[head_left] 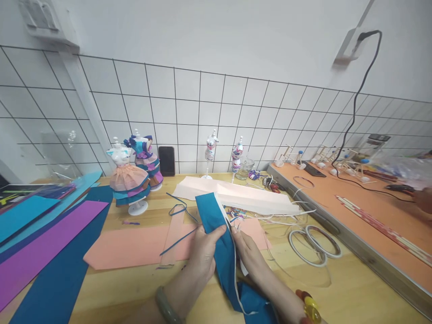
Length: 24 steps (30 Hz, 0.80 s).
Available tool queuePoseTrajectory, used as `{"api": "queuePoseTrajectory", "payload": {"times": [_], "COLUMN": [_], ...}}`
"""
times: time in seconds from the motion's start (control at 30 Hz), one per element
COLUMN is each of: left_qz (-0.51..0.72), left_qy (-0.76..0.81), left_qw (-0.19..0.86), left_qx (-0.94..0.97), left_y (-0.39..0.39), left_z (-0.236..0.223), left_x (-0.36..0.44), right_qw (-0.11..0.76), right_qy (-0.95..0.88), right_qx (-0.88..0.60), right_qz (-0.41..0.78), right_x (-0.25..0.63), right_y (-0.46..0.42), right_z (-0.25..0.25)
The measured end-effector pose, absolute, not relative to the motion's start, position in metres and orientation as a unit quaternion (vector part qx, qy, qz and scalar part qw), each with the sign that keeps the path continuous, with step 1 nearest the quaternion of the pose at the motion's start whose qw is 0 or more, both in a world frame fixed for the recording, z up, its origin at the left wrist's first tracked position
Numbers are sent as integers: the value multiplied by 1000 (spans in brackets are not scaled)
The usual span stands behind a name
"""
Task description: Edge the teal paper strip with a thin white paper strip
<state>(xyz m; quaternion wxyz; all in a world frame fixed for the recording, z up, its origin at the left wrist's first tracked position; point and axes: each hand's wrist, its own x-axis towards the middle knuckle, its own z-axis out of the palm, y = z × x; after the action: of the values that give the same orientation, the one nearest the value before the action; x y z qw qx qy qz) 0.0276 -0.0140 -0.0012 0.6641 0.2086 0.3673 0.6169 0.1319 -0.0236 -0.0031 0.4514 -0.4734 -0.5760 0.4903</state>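
Note:
A long teal strip of paper or fabric (224, 261) runs between my hands, its lower end folding down toward the front of the table. My left hand (204, 252) grips its left side, thumb lying on top. At the right edge, the fingers of my right hand (248, 249) are closed on the strip beside a white cord (235, 274) that follows this edge. What lies under the right fingertips is partly hidden. Beneath the hands lies a peach strip (128, 245), with a pale pink folded sheet (243, 193) beyond it.
Two dressed miniature mannequins (130, 180) stand back left by a phone (167, 161); two slimmer mannequins (211, 150) stand near a glass cup (245, 168). White rings (307, 247) lie at right. Coloured sheets (60, 234) cover the left. Another person's hand (423, 200) shows far right.

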Motion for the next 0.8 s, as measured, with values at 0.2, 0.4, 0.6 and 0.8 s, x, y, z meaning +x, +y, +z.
{"api": "queuePoseTrajectory", "payload": {"times": [0.2,0.4,0.6,0.8], "left_qz": [615,613,612,608], "left_qy": [371,369,363,359], "left_qw": [665,669,673,682], "left_qx": [207,201,202,192], "left_y": [-13,-11,-11,-12], "left_z": [-2,-4,-5,-3], "left_x": [28,29,28,28], "right_qw": [452,450,452,448], "right_qy": [-570,-570,-571,-574], "right_qx": [-475,-483,-486,-485], "right_qz": [495,489,483,484], "right_x": [131,133,133,133], "right_y": [-23,-21,-20,-19], "right_z": [-2,-5,-6,-10]}}
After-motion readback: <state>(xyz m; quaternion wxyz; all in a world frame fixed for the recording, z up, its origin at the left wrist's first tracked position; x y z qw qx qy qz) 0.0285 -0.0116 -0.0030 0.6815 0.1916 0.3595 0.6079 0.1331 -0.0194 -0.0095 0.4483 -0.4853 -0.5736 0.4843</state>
